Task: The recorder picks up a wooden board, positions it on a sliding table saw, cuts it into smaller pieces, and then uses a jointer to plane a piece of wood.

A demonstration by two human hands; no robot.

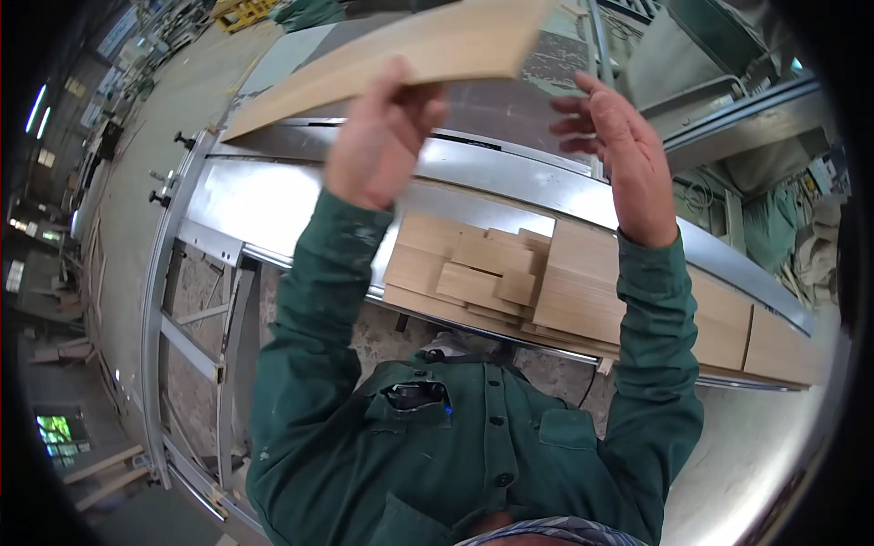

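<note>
My left hand (378, 146) grips the lower edge of a pale wooden board (437, 50), which is raised and tilted over the far side of a long metal machine table (246, 196). To the right of the board, my right hand (628, 150) is in the air with its fingers apart and nothing in it. Between my forearms, several small wooden pieces (473, 250) are stacked on wider wood. Beside them lies a larger flat board (578, 282), partly covered by my right sleeve.
More planks (724, 328) run along the table to the right. A metal rail frame (164, 300) with black knobs stands at the left. Behind the table at the right are a metal beam (746, 114) and a green bag (769, 227). A yellow rack (241, 14) stands far back.
</note>
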